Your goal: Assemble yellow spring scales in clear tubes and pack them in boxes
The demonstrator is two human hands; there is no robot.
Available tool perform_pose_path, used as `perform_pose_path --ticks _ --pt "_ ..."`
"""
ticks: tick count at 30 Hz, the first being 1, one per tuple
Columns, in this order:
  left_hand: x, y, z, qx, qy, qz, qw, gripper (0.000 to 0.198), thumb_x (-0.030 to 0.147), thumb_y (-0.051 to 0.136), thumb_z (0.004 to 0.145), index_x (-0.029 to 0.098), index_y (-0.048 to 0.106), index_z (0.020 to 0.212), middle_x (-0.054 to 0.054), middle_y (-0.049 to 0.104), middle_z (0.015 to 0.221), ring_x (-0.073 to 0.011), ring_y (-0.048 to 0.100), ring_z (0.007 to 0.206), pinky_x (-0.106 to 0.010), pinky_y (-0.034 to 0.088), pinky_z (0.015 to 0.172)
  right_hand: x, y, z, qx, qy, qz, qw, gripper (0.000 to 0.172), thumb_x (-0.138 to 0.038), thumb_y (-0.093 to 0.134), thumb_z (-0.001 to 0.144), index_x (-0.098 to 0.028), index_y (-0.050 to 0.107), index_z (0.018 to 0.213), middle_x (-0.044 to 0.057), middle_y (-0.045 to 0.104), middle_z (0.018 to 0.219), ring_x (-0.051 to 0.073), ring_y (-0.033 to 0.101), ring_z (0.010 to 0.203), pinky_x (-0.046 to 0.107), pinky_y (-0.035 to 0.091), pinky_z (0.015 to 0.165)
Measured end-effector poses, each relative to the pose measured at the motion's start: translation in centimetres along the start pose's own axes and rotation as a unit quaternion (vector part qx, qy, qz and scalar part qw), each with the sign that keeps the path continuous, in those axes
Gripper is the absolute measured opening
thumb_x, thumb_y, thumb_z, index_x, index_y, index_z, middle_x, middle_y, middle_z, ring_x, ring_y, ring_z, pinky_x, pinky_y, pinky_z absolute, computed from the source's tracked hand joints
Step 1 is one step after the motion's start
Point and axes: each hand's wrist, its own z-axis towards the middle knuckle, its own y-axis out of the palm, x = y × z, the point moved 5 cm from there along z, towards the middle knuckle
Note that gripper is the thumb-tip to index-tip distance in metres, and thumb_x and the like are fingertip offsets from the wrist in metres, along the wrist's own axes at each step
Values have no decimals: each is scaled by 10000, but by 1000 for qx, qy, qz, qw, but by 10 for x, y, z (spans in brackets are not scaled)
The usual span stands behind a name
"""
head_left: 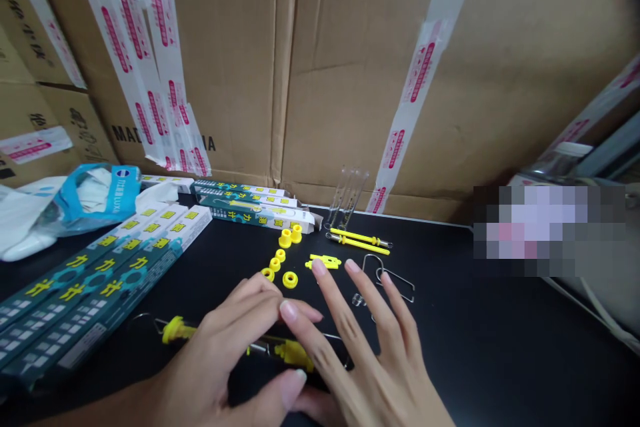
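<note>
A spring scale with yellow plastic ends lies on the black table, mostly hidden under my left hand. That hand cups over it, with the thumb on the near side and the fingers on the far side. My right hand spreads open beside it, touching nothing I can make out. Just past its fingertips lie a flat yellow plastic part, several yellow plastic rings, two yellow rods, bent wire pieces and a small coil spring.
Dark green boxes with yellow labels lie stacked at the left, and more lie at the back. Behind them stand clear plastic tubes, a blue-and-white plastic bag and a taped cardboard wall. A pixelated patch covers the right.
</note>
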Motion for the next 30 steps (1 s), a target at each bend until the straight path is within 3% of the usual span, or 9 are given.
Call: perform_pose_path --ticks 1,4,10,18,24,30 --pt "-3 2 3 -28 -33 -53 998 329 186 513 926 302 629 1211 23 726 983 -161 685 901 -238 578 796 0 0 0 -1 -1 2 1000 862 -652 615 861 -286 284 1567 131 479 1529 400 242 1442 580 132 1150" --pt "-4 0 12 -14 -69 -114 991 272 145 503 954 294 716 1036 55 684 826 -107 646 757 -176 529 702 -1 -1 1 -7 -8 5 1000 875 -655 622 853 -263 295 1565 143 497 1514 406 232 1442 584 131 1145" --pt "-10 4 13 0 -109 -160 981 239 172 556 940 283 767 928 44 705 791 -111 644 728 -182 504 682 -2 -1 3 -8 -15 1 1000 803 -635 610 875 -274 349 1543 129 522 1497 409 294 1411 579 156 1131" --pt "-8 5 13 -22 -117 -81 990 300 182 468 942 189 700 751 7 628 717 -117 622 653 -188 494 614 -5 1 1 0 -25 7 1000 723 -570 664 870 -271 445 1490 127 526 1494 413 314 1408 591 159 1135" --pt "-8 1 18 -8 -100 -77 992 258 181 538 937 198 650 706 38 599 691 -87 599 614 -148 477 594 -4 1 2 -9 -16 14 1000 726 -579 668 865 -267 453 1484 118 516 1505 402 306 1421 575 149 1146" --pt "-7 -1 15 27 -94 -60 993 383 172 355 1025 220 542 695 45 601 695 -109 603 634 -185 494 607 -2 0 5 2 -10 0 1000 726 -581 656 876 -265 441 1494 94 549 1479 396 388 1363 581 166 1122"
